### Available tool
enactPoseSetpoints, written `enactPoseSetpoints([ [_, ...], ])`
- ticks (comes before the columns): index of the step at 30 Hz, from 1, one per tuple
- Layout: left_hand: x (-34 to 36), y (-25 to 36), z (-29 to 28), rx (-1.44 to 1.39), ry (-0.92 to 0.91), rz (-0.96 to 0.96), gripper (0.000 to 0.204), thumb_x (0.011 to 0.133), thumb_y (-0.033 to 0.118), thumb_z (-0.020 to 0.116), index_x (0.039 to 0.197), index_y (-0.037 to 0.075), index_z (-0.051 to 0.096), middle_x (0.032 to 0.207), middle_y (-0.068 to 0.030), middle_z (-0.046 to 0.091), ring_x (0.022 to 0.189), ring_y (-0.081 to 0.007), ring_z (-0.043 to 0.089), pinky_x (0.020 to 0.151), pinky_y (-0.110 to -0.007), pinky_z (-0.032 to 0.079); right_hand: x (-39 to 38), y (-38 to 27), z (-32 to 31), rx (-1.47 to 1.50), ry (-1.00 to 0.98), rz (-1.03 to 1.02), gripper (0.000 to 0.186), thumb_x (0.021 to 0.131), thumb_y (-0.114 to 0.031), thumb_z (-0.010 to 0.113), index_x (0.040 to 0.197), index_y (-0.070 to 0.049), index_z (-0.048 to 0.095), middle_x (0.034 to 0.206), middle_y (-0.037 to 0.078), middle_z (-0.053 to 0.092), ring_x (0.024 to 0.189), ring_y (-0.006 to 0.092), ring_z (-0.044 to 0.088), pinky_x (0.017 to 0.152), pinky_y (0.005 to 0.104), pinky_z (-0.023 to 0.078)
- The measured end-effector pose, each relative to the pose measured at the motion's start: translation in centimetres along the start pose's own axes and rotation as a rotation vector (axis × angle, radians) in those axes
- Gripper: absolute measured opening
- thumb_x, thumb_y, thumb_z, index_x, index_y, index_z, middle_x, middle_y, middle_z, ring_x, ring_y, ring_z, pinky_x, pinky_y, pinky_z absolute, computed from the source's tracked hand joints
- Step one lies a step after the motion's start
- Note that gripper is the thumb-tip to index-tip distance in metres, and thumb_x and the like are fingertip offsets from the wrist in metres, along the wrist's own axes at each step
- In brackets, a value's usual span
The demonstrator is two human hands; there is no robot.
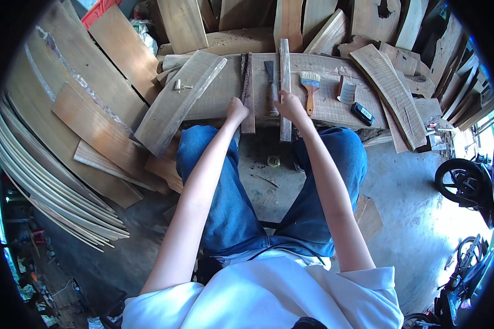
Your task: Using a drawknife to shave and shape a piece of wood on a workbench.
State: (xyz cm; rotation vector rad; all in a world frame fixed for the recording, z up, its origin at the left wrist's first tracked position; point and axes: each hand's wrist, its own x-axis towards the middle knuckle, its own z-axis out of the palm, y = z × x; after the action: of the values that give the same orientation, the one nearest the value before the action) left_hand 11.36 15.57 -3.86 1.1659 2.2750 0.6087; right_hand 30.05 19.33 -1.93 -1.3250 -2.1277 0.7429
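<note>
A narrow wooden strip (248,122) with a dark, rough edge lies across the plank bench (217,98). My left hand (237,111) is closed at its left edge, seemingly gripping it; the fingertips are hidden. To the right, my right hand (292,107) is closed around a straight wooden bar (285,66) that overhangs the bench's near edge. Between the two pieces lies a chisel (271,82), its handle toward me. A paintbrush (310,88) with a wooden handle rests right of the bar, beyond it a curled piece of sandpaper (346,92) and a small black object (362,113).
Boards lie aslant at the bench's left (184,98) and right (392,93) ends, small wooden bits (181,86) on the left one. Long planks (82,71) and thin strips (49,186) lean at left. A roundish item (273,161) sits on the floor between my legs; a wheel (456,181) stands right.
</note>
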Motion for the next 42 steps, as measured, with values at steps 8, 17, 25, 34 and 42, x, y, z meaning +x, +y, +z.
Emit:
enactPoseSetpoints([
  [8, -0.8, -1.8, -1.6, 0.129, -0.576, -0.174, 0.027, 0.084, 0.013, 0.062, 0.101, -0.008, 0.055, 0.090, -0.0190, 0.065, 0.071, -0.0267, 0.067, 0.052, -0.036, 0.055, -1.6, 1.2, 5.9, -0.331, -0.066, -0.021, 0.072, 0.073, -0.020, 0.069, 0.135, -0.019, 0.033, 0.108, 0.022, 0.048, 0.102, 0.0380, 0.052, 0.081, 0.0457, 0.049],
  [17, -0.5, -3.0, -0.6, 0.010, -0.749, 0.422, 0.062, 0.076, 0.001, 0.063, 0.132, -0.005, 0.037, 0.120, -0.0193, 0.056, 0.111, -0.0258, 0.054, 0.092, -0.032, 0.043, 0.8, -1.6, 2.8, -0.053, 0.153, -0.154, 0.050, 0.070, -0.028, 0.069, 0.115, -0.011, 0.056, 0.085, 0.024, 0.061, 0.079, 0.0379, 0.063, 0.070, 0.0438, 0.052],
  [25, 0.7, -2.3, 1.5, -0.111, -0.733, 0.467, 0.069, 0.078, -0.006, 0.052, 0.140, 0.006, 0.026, 0.133, -0.0211, 0.044, 0.118, -0.0277, 0.049, 0.096, -0.034, 0.042, -0.3, -9.4, -6.7, 0.126, 0.558, -0.133, 0.030, 0.071, -0.027, 0.070, 0.065, 0.000, 0.058, 0.052, 0.012, 0.057, 0.046, 0.0217, 0.059, 0.051, 0.0311, 0.047],
  [34, -0.4, -0.9, 0.6, 0.239, -0.546, 0.373, 0.048, 0.073, -0.005, 0.046, 0.119, 0.004, 0.052, 0.119, -0.0194, 0.056, 0.113, -0.0305, 0.053, 0.092, -0.036, 0.044, 1.8, -6.9, -4.7, 0.155, 0.637, -0.413, 0.042, 0.069, -0.031, 0.078, 0.066, 0.003, 0.052, 0.062, 0.010, 0.047, 0.051, 0.0256, 0.049, 0.054, 0.0322, 0.042],
  [42, -0.9, -1.8, -3.4, 0.385, -0.314, 0.228, 0.039, 0.076, 0.005, 0.047, 0.114, 0.010, 0.057, 0.116, -0.0152, 0.058, 0.109, -0.0319, 0.054, 0.090, -0.041, 0.044, 1.0, -10.9, -5.2, 0.759, 0.420, -0.143, 0.027, 0.079, -0.022, 0.073, 0.068, -0.004, 0.056, 0.056, -0.003, 0.052, 0.050, 0.0043, 0.047, 0.047, 0.0181, 0.036],
])
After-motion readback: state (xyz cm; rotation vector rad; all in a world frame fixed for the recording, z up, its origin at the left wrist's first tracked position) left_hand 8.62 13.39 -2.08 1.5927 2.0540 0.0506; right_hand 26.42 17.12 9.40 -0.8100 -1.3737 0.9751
